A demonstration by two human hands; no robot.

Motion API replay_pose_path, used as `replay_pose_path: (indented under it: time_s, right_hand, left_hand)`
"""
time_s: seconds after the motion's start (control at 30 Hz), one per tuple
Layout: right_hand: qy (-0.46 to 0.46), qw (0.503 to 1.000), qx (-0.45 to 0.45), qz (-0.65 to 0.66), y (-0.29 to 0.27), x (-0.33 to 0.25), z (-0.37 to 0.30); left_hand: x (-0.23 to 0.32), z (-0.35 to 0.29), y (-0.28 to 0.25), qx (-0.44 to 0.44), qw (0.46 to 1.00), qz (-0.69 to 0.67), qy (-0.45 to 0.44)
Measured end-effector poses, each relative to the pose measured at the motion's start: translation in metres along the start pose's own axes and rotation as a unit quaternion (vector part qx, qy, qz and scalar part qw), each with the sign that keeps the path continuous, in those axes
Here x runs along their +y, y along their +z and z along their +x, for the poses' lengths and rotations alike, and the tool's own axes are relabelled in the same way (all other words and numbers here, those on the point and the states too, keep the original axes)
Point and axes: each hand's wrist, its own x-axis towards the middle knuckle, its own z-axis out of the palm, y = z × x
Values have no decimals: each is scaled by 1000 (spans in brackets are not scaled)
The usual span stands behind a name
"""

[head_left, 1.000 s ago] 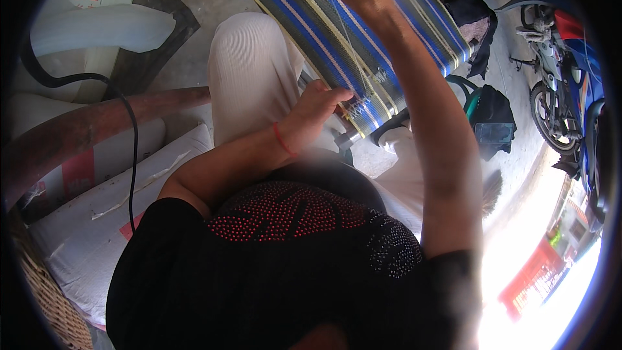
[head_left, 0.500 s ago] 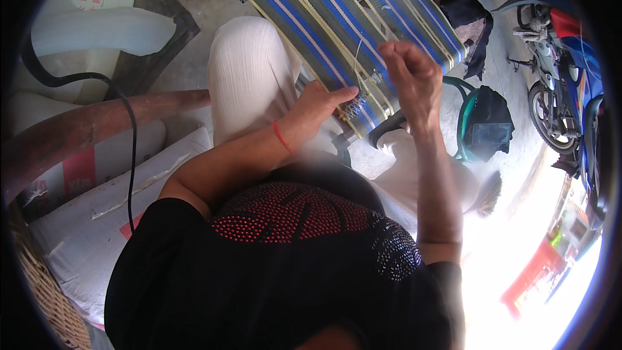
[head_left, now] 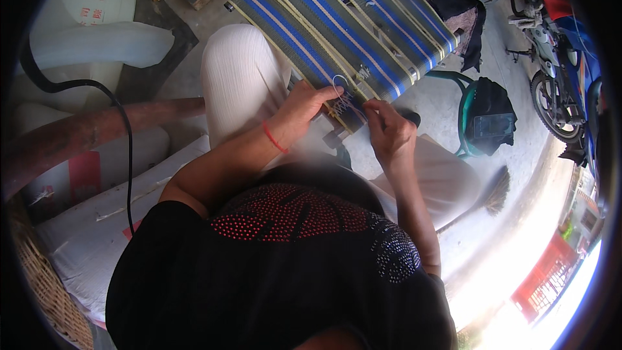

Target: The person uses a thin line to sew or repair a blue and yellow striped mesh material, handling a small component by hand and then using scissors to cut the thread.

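Note:
A striped woven fabric (head_left: 382,16) in blue, green, yellow and white is stretched over metal bars in front of my knees. My left hand (head_left: 303,111), with a red string on its wrist, grips the fabric's near corner, thumb lying on top. Zigzag stitches (head_left: 341,105) show beside that thumb. A pale thread (head_left: 337,78) stands up in a loose loop over the stitching. My right hand (head_left: 392,131) is closed in a pinch at the fabric's near edge, right of the stitches; what sits between its fingertips is too small to make out.
A green chair (head_left: 464,116) with dark cloth and a phone-like slab (head_left: 492,125) stands at the right. Beyond it is a parked motorcycle (head_left: 551,84). At left are a curved brown wooden beam (head_left: 162,111), a black cable (head_left: 131,155), white sacks (head_left: 84,240) and a wicker basket (head_left: 48,285).
My right hand has come down and toward me from above the fabric to its near edge. The thread, stretched up toward that hand before, now hangs in a slack loop. My left hand keeps its hold.

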Motion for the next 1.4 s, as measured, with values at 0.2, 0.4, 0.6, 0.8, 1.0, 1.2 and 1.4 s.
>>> replay_pose_path:
  time_s: [0.2,0.4,0.6,0.8,1.0,1.2,1.4]
  right_hand:
    - [7,999,-31,-25,-5,-6,0]
    - [-15,999,-39,-27,-9,-6,-1]
    - [-15,997,-61,-52,-9,-9,1]
    - [-78,985,-39,-151,8,-7,4]
    - [-88,977,-18,-194,17,-6,-3]
    - [-106,971,-9,-213,21,-5,-6]
    - [-132,969,8,-210,25,-3,-6]
  left_hand:
    - [3,-3,3,11,999,-30,-12]
    - [3,-3,2,1,999,-41,-10]
    - [2,-3,1,3,999,-34,-14]
    - [2,-1,1,2,1000,-26,-9]
    - [1,1,2,0,1000,-3,8]
    - [0,2,5,19,999,-2,28]
    - [0,5,5,37,999,19,-2]
